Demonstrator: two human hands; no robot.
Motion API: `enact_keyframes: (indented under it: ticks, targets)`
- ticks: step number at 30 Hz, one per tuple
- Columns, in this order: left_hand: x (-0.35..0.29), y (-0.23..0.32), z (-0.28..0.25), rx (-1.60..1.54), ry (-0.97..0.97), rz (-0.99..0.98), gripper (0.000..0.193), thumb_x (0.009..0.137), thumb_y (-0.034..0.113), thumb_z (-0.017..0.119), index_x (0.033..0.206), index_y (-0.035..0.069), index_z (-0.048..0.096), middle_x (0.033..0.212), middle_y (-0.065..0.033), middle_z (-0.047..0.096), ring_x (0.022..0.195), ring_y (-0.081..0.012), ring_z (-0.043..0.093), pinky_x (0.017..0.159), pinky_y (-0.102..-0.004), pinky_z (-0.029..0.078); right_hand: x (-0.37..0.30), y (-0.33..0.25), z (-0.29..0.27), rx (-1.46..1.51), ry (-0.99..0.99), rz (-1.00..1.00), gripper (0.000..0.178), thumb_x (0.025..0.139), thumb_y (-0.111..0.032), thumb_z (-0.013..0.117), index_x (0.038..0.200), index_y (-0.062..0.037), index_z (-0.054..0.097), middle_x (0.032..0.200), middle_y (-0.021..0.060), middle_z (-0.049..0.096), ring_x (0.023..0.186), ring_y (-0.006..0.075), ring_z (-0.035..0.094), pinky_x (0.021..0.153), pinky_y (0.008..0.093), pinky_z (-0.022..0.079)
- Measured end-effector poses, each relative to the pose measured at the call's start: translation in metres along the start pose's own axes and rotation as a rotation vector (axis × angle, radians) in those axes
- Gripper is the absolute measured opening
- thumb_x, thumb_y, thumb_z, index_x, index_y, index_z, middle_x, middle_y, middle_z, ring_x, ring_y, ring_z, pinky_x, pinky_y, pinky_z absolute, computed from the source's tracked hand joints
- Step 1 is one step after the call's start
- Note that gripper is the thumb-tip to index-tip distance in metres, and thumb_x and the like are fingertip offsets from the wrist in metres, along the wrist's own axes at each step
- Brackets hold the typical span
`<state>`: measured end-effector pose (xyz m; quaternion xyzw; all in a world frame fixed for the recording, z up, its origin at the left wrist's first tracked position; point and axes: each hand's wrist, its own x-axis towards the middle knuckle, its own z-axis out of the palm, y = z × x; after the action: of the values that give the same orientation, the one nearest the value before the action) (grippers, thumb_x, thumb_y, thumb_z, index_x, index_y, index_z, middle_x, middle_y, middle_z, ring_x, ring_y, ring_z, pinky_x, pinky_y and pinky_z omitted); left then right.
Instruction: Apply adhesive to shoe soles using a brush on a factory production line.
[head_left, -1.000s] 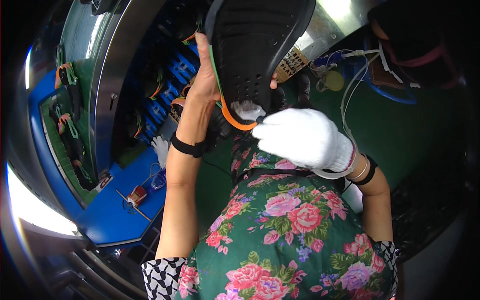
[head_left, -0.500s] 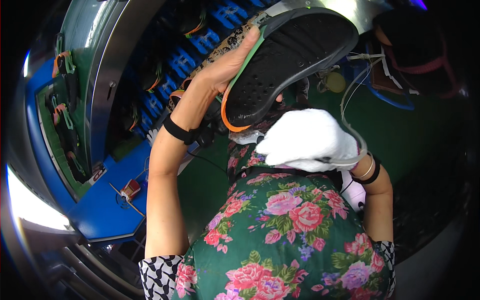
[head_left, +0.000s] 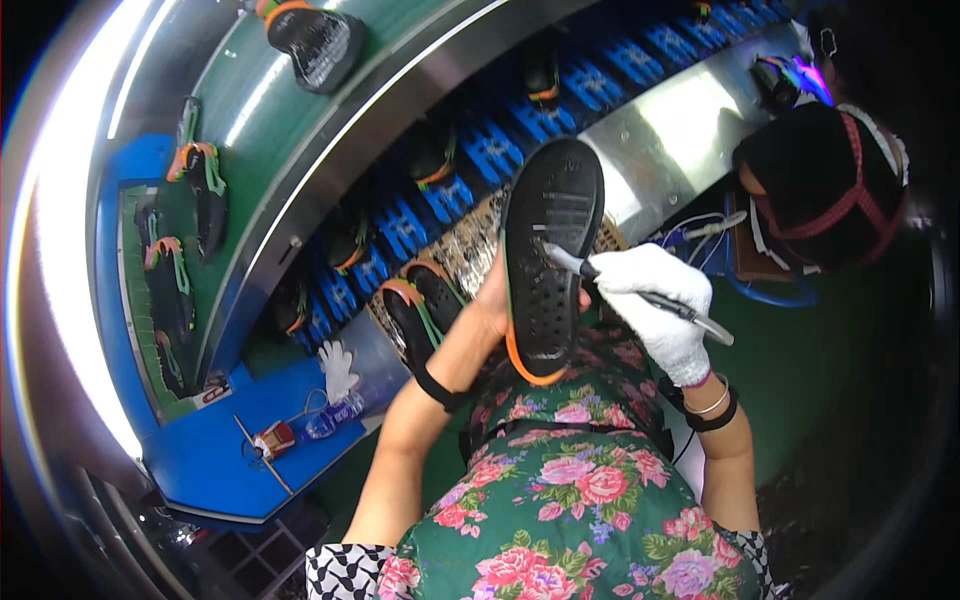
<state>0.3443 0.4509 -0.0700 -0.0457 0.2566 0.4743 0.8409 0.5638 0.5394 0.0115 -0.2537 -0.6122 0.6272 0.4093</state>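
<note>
My left hand (head_left: 492, 305), bare, is closed around the edge of a black shoe sole (head_left: 548, 315) from behind, with fingertips showing on its right side. The sole stands nearly upright in front of me, its orange-edged heel lowest and several small holes above it. My right hand (head_left: 660, 310) wears a white knit glove and grips a slim brush (head_left: 572, 262) with a grey tube (head_left: 710, 325) at its rear end. The brush tip is at the middle of the sole's black face and seems to touch it.
Two sandals (head_left: 405, 310) with orange and green straps rest at the left beside a line of blue racks (head_left: 495, 155). A blue table (head_left: 205, 430) holds a white glove (head_left: 338, 370), a bottle (head_left: 335, 415) and a small red container (head_left: 275, 438). A co-worker in black (head_left: 815, 190) is at the far right.
The sole has swung from a slant to nearly upright and sits lower in view. My gloved right hand has risen, bringing the brush to its face. The view has shifted too.
</note>
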Motion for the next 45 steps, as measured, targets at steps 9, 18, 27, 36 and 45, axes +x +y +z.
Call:
enact_keyframes:
  ticks: [9,18,27,36,45]
  targets:
    - [-0.012,-0.030,-0.001,0.068,-0.138,0.406,0.063,0.107,0.043,0.042,0.149,-0.004,0.045,0.155,-0.0222,0.046,0.143,-0.0367,0.046,0.124,-0.0509,0.030,0.013,-0.009,-0.015,-0.249,-0.293,-0.255,0.017,0.081,-0.003,0.075,0.097,-0.0033,0.078,0.102,0.0135,0.077,0.091,0.0287,0.073,0.081,0.0388,0.057]
    - [-0.039,-0.035,-0.050,0.247,-0.155,0.234,0.051,0.108,0.040,0.046,0.137,0.000,0.058,0.132,-0.0218,0.065,0.115,-0.0362,0.068,0.098,-0.0529,0.058,0.001,-0.017,-0.005,-0.278,-0.336,-0.314,0.022,0.078,0.000,0.078,0.100,-0.0034,0.078,0.101,0.0136,0.077,0.091,0.0293,0.073,0.080,0.0380,0.058]
    - [-0.042,-0.033,0.024,-0.452,-0.418,0.254,0.092,0.093,0.069,0.052,0.151,-0.002,0.041,0.146,-0.0316,0.051,0.127,-0.0506,0.057,0.112,-0.0593,0.045,-0.004,-0.021,0.007,-0.240,-0.128,-0.258,0.019,0.082,0.000,0.076,0.100,0.0012,0.077,0.101,0.0138,0.077,0.089,0.0257,0.073,0.079,0.0351,0.057]
    - [-0.033,-0.041,0.024,-0.425,-0.103,0.389,0.074,0.092,0.066,0.061,0.136,0.006,0.061,0.129,-0.0187,0.069,0.112,-0.0373,0.069,0.103,-0.0528,0.053,0.017,-0.043,0.012,-0.398,-0.131,-0.414,0.020,0.078,0.000,0.079,0.098,-0.0016,0.078,0.100,0.0133,0.077,0.088,0.0266,0.074,0.078,0.0355,0.059]
    - [-0.026,-0.048,0.030,-0.456,-0.206,0.354,0.085,0.093,0.073,0.054,0.152,0.012,0.045,0.148,-0.0162,0.055,0.133,-0.0355,0.056,0.115,-0.0550,0.043,0.031,-0.051,0.021,-0.424,-0.238,-0.447,0.033,0.084,-0.003,0.075,0.117,-0.0008,0.074,0.120,0.0148,0.074,0.109,0.0289,0.071,0.094,0.0389,0.055]
